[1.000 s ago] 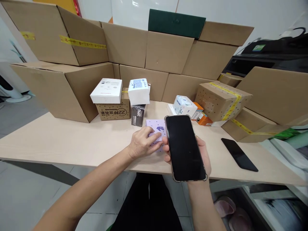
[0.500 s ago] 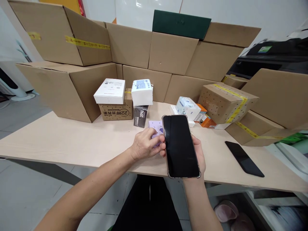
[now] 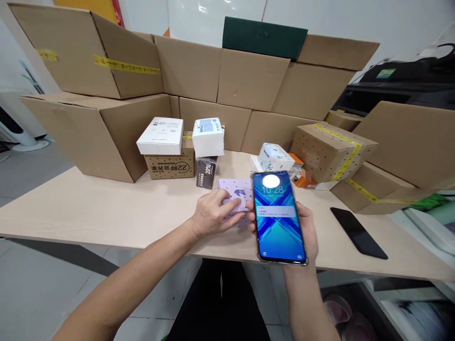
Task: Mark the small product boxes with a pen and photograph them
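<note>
Low in the middle of the frame the right hand (image 3: 308,232) is closed around a phone (image 3: 278,217) — fingers wrapped behind it, fingertips showing along its left edge, the lit screen tilted up toward the camera. The phone stands upright in the grasp, above the near edge of the table (image 3: 88,208). Just left of it the left hand (image 3: 212,213) lies palm down, fingers bent loosely over a small lilac box (image 3: 235,191) that sits flat on the table; the fingertips press on the box's near part and its far half shows beyond them. Box and phone overlap in the view — whether they touch cannot be told. A second phone (image 3: 358,232), dark, lies flat at the right. Cardboard boxes (image 3: 249,80) are stacked along the top of the frame.
</note>
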The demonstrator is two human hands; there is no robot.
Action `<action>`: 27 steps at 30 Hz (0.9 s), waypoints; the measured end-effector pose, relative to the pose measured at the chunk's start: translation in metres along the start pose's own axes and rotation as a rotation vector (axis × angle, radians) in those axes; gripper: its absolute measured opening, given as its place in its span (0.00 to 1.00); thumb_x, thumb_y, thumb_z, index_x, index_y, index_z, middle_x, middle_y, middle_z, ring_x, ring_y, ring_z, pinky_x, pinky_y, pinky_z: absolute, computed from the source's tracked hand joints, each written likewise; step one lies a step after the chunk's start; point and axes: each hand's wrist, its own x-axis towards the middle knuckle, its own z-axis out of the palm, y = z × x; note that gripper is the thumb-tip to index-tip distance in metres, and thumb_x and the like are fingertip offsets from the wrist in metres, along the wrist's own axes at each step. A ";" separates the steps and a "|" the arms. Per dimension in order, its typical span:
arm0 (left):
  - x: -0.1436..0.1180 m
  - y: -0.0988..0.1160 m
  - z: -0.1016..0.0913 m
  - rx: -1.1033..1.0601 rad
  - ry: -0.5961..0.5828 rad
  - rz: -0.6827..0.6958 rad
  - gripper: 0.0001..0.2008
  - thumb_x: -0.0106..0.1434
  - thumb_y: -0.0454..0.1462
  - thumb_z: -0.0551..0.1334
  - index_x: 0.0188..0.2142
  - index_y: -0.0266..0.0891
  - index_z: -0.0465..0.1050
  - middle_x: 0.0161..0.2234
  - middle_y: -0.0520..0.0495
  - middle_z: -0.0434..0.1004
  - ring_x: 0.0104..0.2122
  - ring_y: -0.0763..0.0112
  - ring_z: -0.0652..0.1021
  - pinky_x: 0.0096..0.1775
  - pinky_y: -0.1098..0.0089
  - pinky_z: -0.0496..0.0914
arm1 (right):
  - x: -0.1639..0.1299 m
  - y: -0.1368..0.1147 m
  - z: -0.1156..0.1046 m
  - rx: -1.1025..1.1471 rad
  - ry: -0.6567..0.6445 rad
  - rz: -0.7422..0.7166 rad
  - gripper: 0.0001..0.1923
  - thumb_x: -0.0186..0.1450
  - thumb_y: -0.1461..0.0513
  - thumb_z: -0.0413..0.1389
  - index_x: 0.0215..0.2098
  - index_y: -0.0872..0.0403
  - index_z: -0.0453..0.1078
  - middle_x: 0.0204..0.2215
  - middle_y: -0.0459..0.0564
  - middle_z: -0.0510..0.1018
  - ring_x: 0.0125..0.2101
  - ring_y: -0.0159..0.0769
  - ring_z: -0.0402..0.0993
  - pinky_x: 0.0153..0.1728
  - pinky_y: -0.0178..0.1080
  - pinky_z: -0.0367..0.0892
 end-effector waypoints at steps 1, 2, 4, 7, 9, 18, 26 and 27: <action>0.000 -0.002 -0.001 -0.008 -0.015 0.005 0.13 0.61 0.46 0.64 0.42 0.44 0.77 0.33 0.46 0.73 0.31 0.66 0.72 0.32 0.67 0.67 | -0.005 -0.006 -0.006 -0.035 0.033 -0.041 0.31 0.64 0.44 0.47 0.56 0.53 0.70 0.48 0.58 0.81 0.43 0.50 0.80 0.45 0.55 0.74; 0.001 -0.004 -0.002 -0.026 -0.029 0.015 0.15 0.60 0.46 0.64 0.43 0.44 0.77 0.34 0.45 0.74 0.34 0.64 0.73 0.34 0.64 0.69 | -0.011 -0.013 -0.013 -0.079 0.076 -0.098 0.31 0.65 0.44 0.47 0.57 0.52 0.69 0.48 0.57 0.81 0.42 0.49 0.80 0.45 0.54 0.74; 0.002 -0.009 -0.005 -0.092 -0.056 0.047 0.16 0.59 0.45 0.62 0.45 0.43 0.76 0.36 0.43 0.73 0.40 0.57 0.74 0.41 0.56 0.71 | -0.019 -0.029 -0.032 -0.208 0.195 -0.232 0.31 0.65 0.44 0.47 0.58 0.52 0.69 0.50 0.58 0.80 0.43 0.47 0.80 0.45 0.50 0.74; 0.004 -0.016 -0.010 -0.227 -0.151 0.102 0.18 0.60 0.40 0.58 0.48 0.39 0.73 0.41 0.40 0.72 0.49 0.53 0.73 0.50 0.49 0.71 | -0.023 -0.052 -0.071 -0.555 0.452 -0.322 0.32 0.64 0.44 0.48 0.58 0.54 0.69 0.50 0.59 0.80 0.46 0.49 0.79 0.46 0.49 0.73; 0.005 -0.018 -0.016 -0.273 -0.259 0.118 0.20 0.60 0.38 0.57 0.52 0.38 0.69 0.47 0.36 0.70 0.53 0.53 0.72 0.52 0.50 0.71 | -0.021 -0.063 -0.097 -0.942 0.619 -0.278 0.31 0.63 0.46 0.52 0.59 0.54 0.68 0.49 0.58 0.80 0.46 0.50 0.78 0.46 0.49 0.72; 0.011 -0.011 -0.047 -0.032 -0.606 0.119 0.31 0.63 0.39 0.65 0.63 0.38 0.57 0.60 0.29 0.64 0.60 0.45 0.67 0.53 0.49 0.67 | 0.005 -0.067 -0.144 -2.095 0.628 -0.057 0.26 0.65 0.52 0.50 0.57 0.57 0.67 0.51 0.63 0.78 0.52 0.55 0.73 0.54 0.50 0.62; 0.028 0.012 -0.005 0.244 -0.525 -0.008 0.36 0.55 0.49 0.72 0.57 0.36 0.64 0.46 0.32 0.74 0.43 0.49 0.73 0.42 0.56 0.64 | 0.012 -0.060 -0.131 -2.226 0.642 -0.031 0.25 0.70 0.49 0.44 0.53 0.56 0.72 0.50 0.65 0.75 0.49 0.57 0.71 0.47 0.50 0.62; 0.030 0.015 0.003 0.271 -0.511 -0.032 0.36 0.54 0.49 0.73 0.57 0.35 0.65 0.44 0.32 0.74 0.42 0.49 0.72 0.41 0.56 0.64 | 0.015 -0.057 -0.123 -2.232 0.604 -0.073 0.25 0.71 0.49 0.44 0.51 0.55 0.73 0.49 0.63 0.75 0.49 0.56 0.70 0.47 0.50 0.62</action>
